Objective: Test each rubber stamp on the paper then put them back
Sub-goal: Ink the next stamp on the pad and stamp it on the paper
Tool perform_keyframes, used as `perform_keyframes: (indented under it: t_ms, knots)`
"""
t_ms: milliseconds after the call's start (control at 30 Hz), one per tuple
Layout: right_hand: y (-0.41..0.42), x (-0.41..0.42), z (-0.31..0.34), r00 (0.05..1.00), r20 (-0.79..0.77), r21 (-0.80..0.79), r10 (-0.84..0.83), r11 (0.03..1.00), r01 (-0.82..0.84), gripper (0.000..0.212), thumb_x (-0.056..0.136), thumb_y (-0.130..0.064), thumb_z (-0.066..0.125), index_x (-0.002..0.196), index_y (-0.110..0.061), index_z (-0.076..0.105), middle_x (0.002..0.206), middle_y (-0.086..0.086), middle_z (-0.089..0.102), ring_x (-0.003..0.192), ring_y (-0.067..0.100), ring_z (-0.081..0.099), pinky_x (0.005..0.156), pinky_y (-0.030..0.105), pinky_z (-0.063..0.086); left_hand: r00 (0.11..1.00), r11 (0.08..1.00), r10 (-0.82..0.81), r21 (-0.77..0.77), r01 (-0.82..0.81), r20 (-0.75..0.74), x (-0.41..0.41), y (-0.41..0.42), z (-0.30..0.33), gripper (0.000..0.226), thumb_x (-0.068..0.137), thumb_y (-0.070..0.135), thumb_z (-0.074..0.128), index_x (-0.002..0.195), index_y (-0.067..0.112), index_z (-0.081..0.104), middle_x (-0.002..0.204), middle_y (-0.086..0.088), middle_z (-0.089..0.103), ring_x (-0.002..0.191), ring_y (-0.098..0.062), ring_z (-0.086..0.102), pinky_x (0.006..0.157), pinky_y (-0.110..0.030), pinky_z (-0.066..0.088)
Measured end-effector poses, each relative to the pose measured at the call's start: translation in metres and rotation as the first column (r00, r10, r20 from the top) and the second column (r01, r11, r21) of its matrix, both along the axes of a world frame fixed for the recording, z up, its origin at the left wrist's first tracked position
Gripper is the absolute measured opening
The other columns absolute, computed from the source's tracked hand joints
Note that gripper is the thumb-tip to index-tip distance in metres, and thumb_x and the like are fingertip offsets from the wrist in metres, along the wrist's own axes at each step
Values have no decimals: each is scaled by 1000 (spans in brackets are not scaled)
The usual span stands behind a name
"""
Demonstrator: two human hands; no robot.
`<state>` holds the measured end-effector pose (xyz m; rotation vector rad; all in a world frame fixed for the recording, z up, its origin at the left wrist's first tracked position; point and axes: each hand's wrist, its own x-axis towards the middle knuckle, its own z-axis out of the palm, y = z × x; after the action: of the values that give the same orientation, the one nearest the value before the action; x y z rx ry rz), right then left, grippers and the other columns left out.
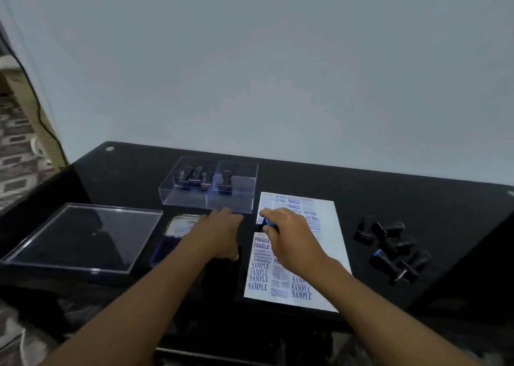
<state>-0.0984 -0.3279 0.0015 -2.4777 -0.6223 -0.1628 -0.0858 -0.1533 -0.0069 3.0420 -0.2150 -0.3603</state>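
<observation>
A white paper (329, 243) covered in blue prints such as FRAGILE, SAMPLE and AIR MAIL lies on the black table. My right hand (289, 235) grips a rubber stamp with a blue label (269, 222) at the paper's left edge. My left hand (219, 232) lies flat with straight fingers on the table, between the ink pad (178, 236) and the paper. A clear two-part box (211, 187) behind the hands holds several dark stamps. More dark stamps (395, 250) lie in a loose pile right of the paper.
The clear box lid (80, 237) lies flat at the left of the table (389, 187). A pale wall rises right behind the table. A black cable hangs down at far left, beside patterned floor.
</observation>
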Motion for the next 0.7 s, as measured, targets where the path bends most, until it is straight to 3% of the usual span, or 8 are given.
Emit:
perform_keyframes:
  t_ms: [67,167,233,300,367,433,700]
  knots:
    - [-26,4,4,997,-42,-39,-68,997,67,36,99,-13,50,134,-13,55,124,11,62,115,26,54,97,30,39,999,997,-39,-62,37,-19,3,-30,-7,66,66,34,82,123,23,52,127,-8,48,117,-30,51,97,-47,46]
    - [-63,8,5,981,-108,-7,-160,987,161,36,98,-12,51,134,-13,54,116,9,63,105,23,56,86,26,42,995,990,-83,-122,77,-48,9,-67,-17,63,68,32,83,122,20,54,130,-4,48,115,-26,53,95,-45,48]
    - [-81,11,4,978,-107,-7,-179,984,179,24,96,-9,53,118,-9,61,102,8,65,93,22,56,81,32,47,992,984,-103,-156,91,-71,14,-81,-22,69,70,30,83,129,17,51,135,-2,47,118,-26,52,97,-45,48]
    - [-95,16,-1,979,-79,-39,-190,981,188,9,92,-5,54,88,-8,61,82,7,63,79,25,55,73,39,47,988,977,-115,-191,94,-101,19,-90,-25,72,70,25,83,133,15,50,137,-3,47,121,-25,51,99,-43,46]
    - [-103,22,-6,978,-64,-86,-198,978,192,30,90,-2,54,65,-16,43,64,2,51,64,23,46,62,37,42,983,975,-114,-204,84,-143,22,-92,-26,80,73,22,82,141,13,42,142,-4,44,127,-25,47,103,-42,43]
    - [-109,29,-12,982,-56,-108,-179,979,172,42,90,-2,53,60,-20,30,59,-3,42,58,18,37,57,32,35,974,973,-94,-224,46,-208,25,-90,-27,88,75,24,81,148,16,32,152,-4,35,134,-26,41,109,-43,38]
    - [-106,41,-27,971,-156,-88,-181,982,169,46,92,-2,50,58,-23,27,60,-3,38,57,17,36,54,30,32,969,969,-47,-248,-15,-241,28,-88,-32,92,74,27,82,149,24,29,155,-3,32,136,-28,39,111,-44,34]
